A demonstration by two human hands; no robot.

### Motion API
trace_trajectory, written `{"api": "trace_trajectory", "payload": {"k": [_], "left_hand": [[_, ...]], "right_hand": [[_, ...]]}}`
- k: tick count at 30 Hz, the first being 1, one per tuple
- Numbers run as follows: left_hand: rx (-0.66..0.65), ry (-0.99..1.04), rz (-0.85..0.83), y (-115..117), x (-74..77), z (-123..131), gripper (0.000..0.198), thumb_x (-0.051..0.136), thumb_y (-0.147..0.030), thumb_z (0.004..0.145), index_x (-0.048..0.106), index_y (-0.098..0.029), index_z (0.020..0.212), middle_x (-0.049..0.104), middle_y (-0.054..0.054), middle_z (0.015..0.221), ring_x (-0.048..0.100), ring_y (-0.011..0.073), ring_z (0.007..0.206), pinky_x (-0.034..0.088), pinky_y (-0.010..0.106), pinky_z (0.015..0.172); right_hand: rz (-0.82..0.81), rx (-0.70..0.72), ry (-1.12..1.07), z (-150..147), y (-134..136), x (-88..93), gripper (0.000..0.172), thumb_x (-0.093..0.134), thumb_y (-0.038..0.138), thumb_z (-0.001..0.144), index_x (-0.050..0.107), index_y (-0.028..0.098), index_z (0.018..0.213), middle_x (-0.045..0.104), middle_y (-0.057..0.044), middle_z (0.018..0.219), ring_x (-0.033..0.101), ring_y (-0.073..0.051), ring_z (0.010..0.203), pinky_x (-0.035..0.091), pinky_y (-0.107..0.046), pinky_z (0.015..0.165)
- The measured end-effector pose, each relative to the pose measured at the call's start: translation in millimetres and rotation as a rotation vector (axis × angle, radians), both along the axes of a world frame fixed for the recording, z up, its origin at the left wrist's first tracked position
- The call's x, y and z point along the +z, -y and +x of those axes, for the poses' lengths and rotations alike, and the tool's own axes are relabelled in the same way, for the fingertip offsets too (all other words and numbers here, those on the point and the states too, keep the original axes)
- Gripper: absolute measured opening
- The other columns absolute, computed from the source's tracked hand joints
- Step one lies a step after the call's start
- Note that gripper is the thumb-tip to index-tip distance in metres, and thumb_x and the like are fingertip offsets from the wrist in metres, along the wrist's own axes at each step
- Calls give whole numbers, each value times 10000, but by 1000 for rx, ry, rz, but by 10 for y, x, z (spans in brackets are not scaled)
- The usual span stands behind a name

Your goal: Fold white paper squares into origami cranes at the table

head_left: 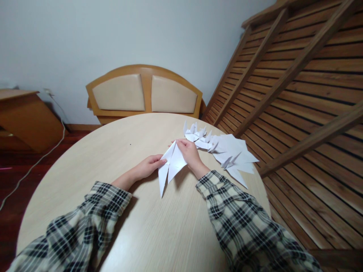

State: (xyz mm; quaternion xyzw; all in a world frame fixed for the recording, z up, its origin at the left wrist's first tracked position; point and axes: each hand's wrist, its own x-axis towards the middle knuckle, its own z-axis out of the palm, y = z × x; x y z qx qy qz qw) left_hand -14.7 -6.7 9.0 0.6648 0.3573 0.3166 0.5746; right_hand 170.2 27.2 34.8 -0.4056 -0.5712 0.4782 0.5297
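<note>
Paper point(177, 160), white and folded, sits between your two hands near the middle of the round tabletop point(159, 234), its peak pointing away from you and two pointed flaps hanging toward you. Your left hand point(149, 166) has its grip pinched on the left edge, the thumb lying over the front and the fingers mostly hidden behind. Your right hand point(189, 151) pinches the upper end near the peak, and the rest of that grip runs down along the right side. You can see a shadow under the lower part, but whether the flaps touch the surface you cannot tell. Just beyond your right hand, a row of small folded pieces point(195, 134) with upright points reaches to the right, overlapping so that their number is hard to make out. Flat white sheets point(234, 147) lie beside them near the right edge, with more pointed folds resting at their near side. Your plaid sleeves point(241, 215) cross the near part of the surface. Past the far rim you face a wooden headboard point(148, 87) with two pale panels, and on your right leans a slatted wooden frame point(297, 94).
</note>
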Motion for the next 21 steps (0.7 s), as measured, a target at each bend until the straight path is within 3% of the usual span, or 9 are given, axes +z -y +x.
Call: {"api": "trace_trajectory", "payload": {"k": [8, 14, 17, 21], "left_hand": [[11, -6, -11, 5, 1, 2, 285, 573, -417, 839, 587, -133, 828, 554, 22, 715, 460, 134, 645, 364, 291, 628], [15, 14, -18, 8, 16, 8, 273, 574, -399, 844, 601, -127, 852, 569, 36, 748, 483, 144, 672, 376, 304, 658], [-1, 19, -26, 7, 10, 7, 279, 571, -398, 851, 605, -123, 876, 583, 45, 771, 492, 147, 686, 380, 307, 669], [-15, 11, -14, -1, -8, -2, 293, 574, -406, 854, 611, -118, 891, 595, 52, 781, 496, 149, 695, 382, 307, 672]], "right_hand": [[-43, -13, 9, -5, -43, -39, 295, 593, 449, 801, 701, 174, 809, 705, -83, 764, 609, -173, 594, 445, -296, 545], [-41, 45, 9, 9, 6, 34, 395, 617, 577, 766, 673, 186, 767, 666, -56, 696, 553, -133, 534, 414, -272, 497], [-80, 82, 82, 12, 38, 48, 343, 744, 509, 668, 657, 179, 704, 617, -27, 620, 495, -111, 489, 334, -247, 439], [-169, 113, 43, 2, 42, 27, 270, 767, 414, 661, 655, 169, 665, 577, -15, 566, 478, -108, 472, 309, -244, 426]]}}
